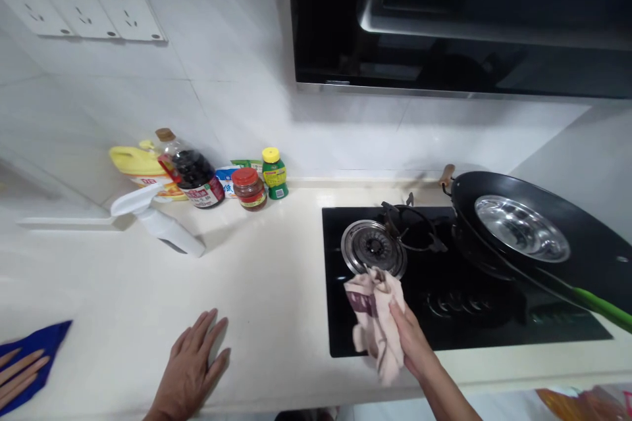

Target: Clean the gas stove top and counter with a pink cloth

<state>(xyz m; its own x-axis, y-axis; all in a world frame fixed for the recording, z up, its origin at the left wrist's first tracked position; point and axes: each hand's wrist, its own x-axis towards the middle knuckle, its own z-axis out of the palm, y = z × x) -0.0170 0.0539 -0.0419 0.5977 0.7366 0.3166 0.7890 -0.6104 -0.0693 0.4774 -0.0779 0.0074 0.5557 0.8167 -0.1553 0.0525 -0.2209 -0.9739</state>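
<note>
My left hand [193, 363] lies flat on the white countertop [266, 289], fingers spread and holding nothing. My right hand [411, 335] grips a bunched pale pink cloth [378, 322] with a dark purple patch. The cloth hangs over the front left part of the black gas stove [464, 325], its top edge overlapping the front of the round burner [374, 247]. A black pan support [415, 230] leans off-centre just right of that burner. Whether the cloth touches the glass, I cannot tell.
Another person's hand [20, 375] rests on a blue cloth [54, 342]. A white spray bottle [165, 223], soy sauce bottle [195, 174], red-lidded jar [249, 189] and green bottle [275, 174] stand left. A wok [590, 230] holds a metal lid-like dish [522, 227]; a range hood [459, 20] hangs above.
</note>
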